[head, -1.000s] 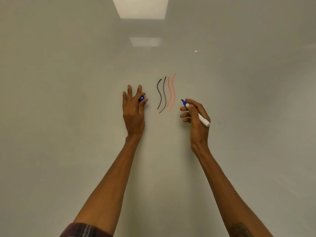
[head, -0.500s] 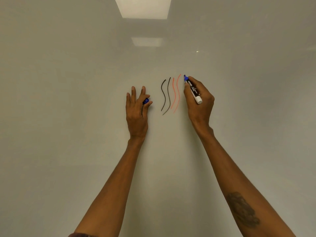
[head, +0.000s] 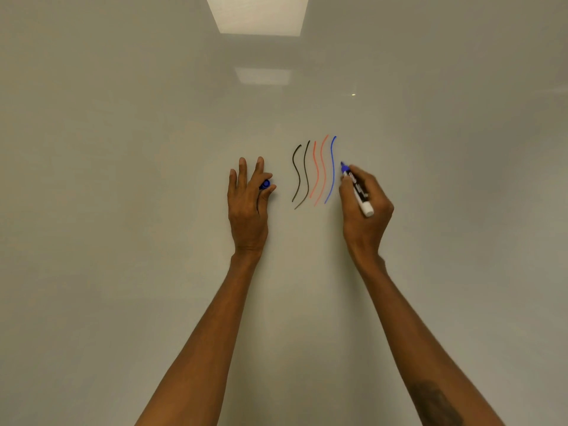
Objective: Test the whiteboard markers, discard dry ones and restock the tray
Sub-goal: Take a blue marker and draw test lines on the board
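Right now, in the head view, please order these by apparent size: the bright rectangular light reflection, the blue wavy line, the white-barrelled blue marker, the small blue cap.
1. bright rectangular light reflection
2. blue wavy line and white-barrelled blue marker: similar length, so not ranked
3. small blue cap, partly hidden

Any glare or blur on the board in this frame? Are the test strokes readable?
Head view: the whiteboard shows a bright reflection of a ceiling light at the top edge and a fainter reflection below it, both clear of the strokes; black, red and blue strokes read sharp; no motion blur.
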`<state>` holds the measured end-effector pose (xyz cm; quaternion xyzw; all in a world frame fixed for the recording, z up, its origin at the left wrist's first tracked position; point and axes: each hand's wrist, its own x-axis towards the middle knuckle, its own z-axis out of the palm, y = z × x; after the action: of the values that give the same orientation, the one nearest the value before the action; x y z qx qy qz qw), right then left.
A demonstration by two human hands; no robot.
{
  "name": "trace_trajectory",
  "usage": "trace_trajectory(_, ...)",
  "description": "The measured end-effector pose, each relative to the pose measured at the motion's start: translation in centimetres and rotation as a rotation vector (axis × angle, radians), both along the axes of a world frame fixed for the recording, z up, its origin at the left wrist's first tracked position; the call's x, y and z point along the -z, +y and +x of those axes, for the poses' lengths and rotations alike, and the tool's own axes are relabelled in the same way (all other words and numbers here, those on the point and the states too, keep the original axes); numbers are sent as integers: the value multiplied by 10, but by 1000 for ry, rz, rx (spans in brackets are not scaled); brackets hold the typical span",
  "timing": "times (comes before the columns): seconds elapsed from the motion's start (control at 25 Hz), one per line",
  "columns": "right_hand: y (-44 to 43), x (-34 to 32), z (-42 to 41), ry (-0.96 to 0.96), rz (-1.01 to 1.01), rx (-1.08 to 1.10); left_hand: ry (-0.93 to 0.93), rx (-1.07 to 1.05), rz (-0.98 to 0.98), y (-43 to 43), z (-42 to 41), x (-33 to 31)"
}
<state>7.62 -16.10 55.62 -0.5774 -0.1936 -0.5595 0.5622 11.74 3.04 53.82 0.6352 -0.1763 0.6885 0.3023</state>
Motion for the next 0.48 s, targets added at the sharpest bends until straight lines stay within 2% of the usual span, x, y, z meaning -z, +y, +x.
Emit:
trace_trajectory(0.2, -4, -38, 14, -66, -98, 79, 0, 8, -13, -1, -2, 0)
trace_trajectory(0.28, -8, -23, 15, -55, -142, 106, -13, 5, -3, -1, -3, -1)
trace_trajectory(0.48, -9, 46, 0, 71, -106, 54, 16, -11, -6, -1, -2, 0)
